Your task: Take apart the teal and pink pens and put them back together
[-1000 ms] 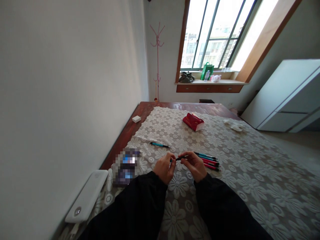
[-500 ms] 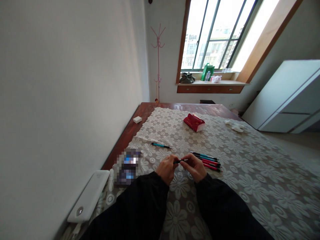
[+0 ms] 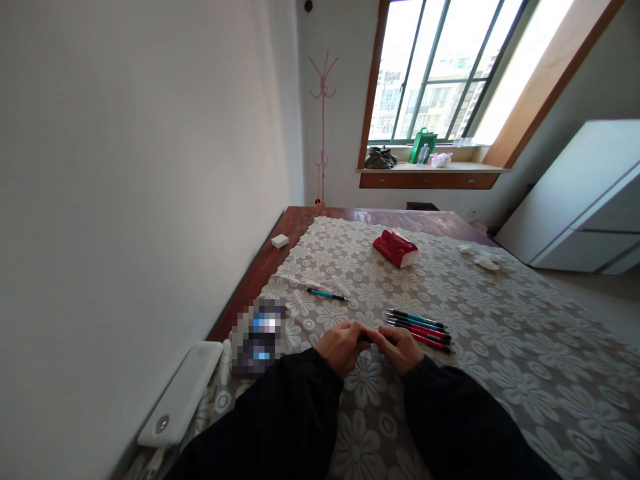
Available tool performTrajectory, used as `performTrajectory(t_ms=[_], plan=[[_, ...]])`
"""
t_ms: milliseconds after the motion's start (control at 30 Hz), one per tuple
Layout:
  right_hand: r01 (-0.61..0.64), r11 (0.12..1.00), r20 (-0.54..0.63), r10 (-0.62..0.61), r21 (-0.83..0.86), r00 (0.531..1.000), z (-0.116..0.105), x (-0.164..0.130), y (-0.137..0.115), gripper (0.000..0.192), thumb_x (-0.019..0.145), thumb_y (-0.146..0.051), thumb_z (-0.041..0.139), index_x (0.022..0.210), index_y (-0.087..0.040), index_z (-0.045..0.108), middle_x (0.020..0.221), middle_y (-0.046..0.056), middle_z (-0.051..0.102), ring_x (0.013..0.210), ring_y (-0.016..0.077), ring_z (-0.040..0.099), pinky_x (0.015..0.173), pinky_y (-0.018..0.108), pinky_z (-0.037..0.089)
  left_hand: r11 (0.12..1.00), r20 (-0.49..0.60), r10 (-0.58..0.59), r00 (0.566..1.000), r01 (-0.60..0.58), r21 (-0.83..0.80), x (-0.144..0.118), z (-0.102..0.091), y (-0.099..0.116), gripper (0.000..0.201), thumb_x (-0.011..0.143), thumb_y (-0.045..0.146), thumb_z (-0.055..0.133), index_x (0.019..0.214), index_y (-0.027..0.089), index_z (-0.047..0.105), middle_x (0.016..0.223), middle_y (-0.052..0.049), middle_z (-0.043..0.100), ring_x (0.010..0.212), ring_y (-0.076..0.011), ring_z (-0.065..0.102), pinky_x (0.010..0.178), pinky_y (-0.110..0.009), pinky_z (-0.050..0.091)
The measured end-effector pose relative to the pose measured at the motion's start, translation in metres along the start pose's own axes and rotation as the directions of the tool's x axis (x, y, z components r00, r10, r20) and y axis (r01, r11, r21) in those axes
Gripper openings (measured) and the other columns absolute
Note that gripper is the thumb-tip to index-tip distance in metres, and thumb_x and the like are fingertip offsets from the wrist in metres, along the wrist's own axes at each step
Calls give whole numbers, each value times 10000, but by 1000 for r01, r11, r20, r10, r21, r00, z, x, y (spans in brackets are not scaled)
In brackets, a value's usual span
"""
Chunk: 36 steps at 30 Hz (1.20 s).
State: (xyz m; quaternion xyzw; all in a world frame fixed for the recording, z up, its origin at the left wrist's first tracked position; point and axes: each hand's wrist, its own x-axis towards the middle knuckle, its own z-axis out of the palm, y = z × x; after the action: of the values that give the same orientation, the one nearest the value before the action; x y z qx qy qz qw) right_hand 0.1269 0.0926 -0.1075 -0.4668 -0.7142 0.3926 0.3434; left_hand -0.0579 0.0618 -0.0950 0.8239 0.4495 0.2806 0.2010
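Note:
My left hand (image 3: pixel 341 347) and my right hand (image 3: pixel 400 347) meet fingertip to fingertip over the flowered lace cloth (image 3: pixel 450 313), both closed on one dark pen (image 3: pixel 366 338), which is almost hidden between the fingers. Just right of my right hand lies a row of several pens (image 3: pixel 419 326), teal and red. A single teal pen (image 3: pixel 326 294) lies apart, further back on the left.
A white power bank (image 3: pixel 183 392) and a blurred-out flat object (image 3: pixel 259 337) lie at the left near the wall. A red packet (image 3: pixel 396 247), a small white box (image 3: pixel 280 241) and crumpled white tissue (image 3: pixel 481 259) sit further back. A white cabinet (image 3: pixel 575 200) stands at the right.
My hands have closed together around the pen, so less of it shows. The view has shifted slightly, so everything sits a bit lower and to the right in the frame.

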Motion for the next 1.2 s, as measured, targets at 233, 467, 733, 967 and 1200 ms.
performTrajectory(t_ms=[233, 467, 733, 967, 1200], plan=[[69, 979, -153, -39, 194, 988, 3, -12, -6, 414, 792, -580, 611, 941, -193, 617, 702, 16, 609, 543, 128, 522, 463, 233, 387, 998, -41, -62, 997, 61, -25, -2, -3, 4, 161, 964, 271, 415, 956, 195, 557, 897, -48, 627, 858, -184, 626, 780, -289, 499], [77, 991, -164, -58, 108, 985, 2, -13, -1, 350, 821, -539, 606, 768, -194, 626, 546, 9, 596, 477, 147, 524, 466, 265, 407, 992, -56, -95, 994, 90, -93, -3, -2, 2, 163, 894, 273, 542, 1037, 207, 500, 913, -35, 633, 831, -189, 622, 739, -286, 499], [208, 952, -116, -238, -223, 964, -6, -10, -4, 421, 870, -497, 518, 571, -201, 514, 474, -16, 489, 439, 116, 433, 456, 247, 332, 997, -25, -49, 999, 47, -54, -2, -6, 7, 134, 949, 258, 415, 973, 199, 532, 855, -43, 639, 834, -189, 623, 772, -290, 494], [258, 930, -61, -283, -263, 957, -6, -13, -5, 305, 889, -432, 522, 701, -199, 580, 589, 7, 569, 498, 126, 482, 501, 247, 375, 998, -28, -36, 999, 34, -51, -3, -6, 9, 112, 900, 268, 512, 979, 189, 526, 889, -49, 630, 832, -192, 621, 739, -283, 495], [326, 902, -38, -350, -283, 936, -6, -15, -6, 473, 928, -458, 453, 535, -196, 468, 479, -22, 412, 445, 106, 356, 472, 266, 246, 994, -24, 18, 1000, -20, -109, -6, -7, 15, 166, 942, 273, 441, 1065, 186, 511, 877, -61, 649, 874, -201, 628, 795, -304, 499]])
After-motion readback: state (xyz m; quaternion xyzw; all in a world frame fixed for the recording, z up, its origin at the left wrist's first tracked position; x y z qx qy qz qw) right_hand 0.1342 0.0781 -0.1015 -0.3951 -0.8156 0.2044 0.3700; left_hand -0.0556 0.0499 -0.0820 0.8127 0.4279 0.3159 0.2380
